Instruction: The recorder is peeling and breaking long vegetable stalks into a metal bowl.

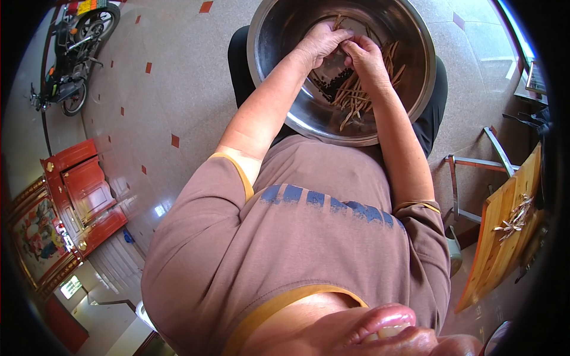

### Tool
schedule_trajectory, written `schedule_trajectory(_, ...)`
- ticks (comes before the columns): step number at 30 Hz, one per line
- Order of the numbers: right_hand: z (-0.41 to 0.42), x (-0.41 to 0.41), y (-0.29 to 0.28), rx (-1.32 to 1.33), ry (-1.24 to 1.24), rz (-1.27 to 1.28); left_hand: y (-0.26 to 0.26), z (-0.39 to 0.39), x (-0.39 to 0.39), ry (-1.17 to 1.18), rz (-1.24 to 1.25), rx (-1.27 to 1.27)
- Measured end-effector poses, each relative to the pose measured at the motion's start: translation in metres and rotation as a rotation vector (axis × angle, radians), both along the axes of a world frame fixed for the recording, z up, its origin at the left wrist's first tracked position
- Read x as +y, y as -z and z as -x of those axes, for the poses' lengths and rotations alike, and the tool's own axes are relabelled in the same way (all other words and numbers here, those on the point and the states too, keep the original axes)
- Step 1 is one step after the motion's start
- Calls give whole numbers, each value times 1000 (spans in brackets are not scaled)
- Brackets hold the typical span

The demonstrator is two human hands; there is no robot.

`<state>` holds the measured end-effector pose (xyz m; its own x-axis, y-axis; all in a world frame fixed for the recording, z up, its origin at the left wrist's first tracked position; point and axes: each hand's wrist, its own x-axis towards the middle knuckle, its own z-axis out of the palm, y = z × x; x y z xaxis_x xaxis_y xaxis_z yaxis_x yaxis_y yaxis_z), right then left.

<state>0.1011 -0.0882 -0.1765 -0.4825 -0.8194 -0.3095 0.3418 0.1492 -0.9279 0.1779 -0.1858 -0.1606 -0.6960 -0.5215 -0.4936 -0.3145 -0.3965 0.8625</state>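
A wide stainless steel basin (pixel 307 111) rests on my lap between my legs. Both hands are inside it, fingertips meeting over its middle. My left hand (pixel 325 42) is curled, and a dried bean pod (pixel 338 21) sticks out beyond its fingers. My right hand (pixel 367 58) has thumb and fingers pinched together against the left fingertips; whatever lies between them is hidden. Beneath and beside the right hand lies a loose pile of thin tan dried pods (pixel 354 98). Small black beans (pixel 336 84) are gathered on the basin floor left of the pods.
At the right stands a wooden-topped table (pixel 503 218) with dry husks (pixel 516 218) on it, near a metal frame (pixel 481 163). A motorcycle (pixel 73 58) is parked far left on the tiled floor (pixel 178 89). Below it in view is a red cabinet (pixel 84 187).
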Motion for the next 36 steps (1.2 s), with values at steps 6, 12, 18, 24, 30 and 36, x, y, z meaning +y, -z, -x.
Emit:
schedule_trajectory(6, 1, 1, -9, -96, 30, -96, -3, 2, 3, -135, 129, 144)
schedule_trajectory(12, -2, 1, -2, 10, -50, -159, 2, -7, -31, -337, 126, 142)
schedule_trajectory(18, 1, -2, 16, 357, 95, -89, 6, -6, -31, -324, 105, 127)
schedule_trajectory(24, -5, 2, -3, 521, -54, -81, 4, -10, -31, -273, 76, 117)
schedule_trajectory(30, -5, 0, -8, 71, -16, 60, -7, -5, -12, -145, 88, 135)
schedule_trajectory(36, 2, 0, -4, -115, -111, 75, -9, -5, -11, -123, 104, 135)
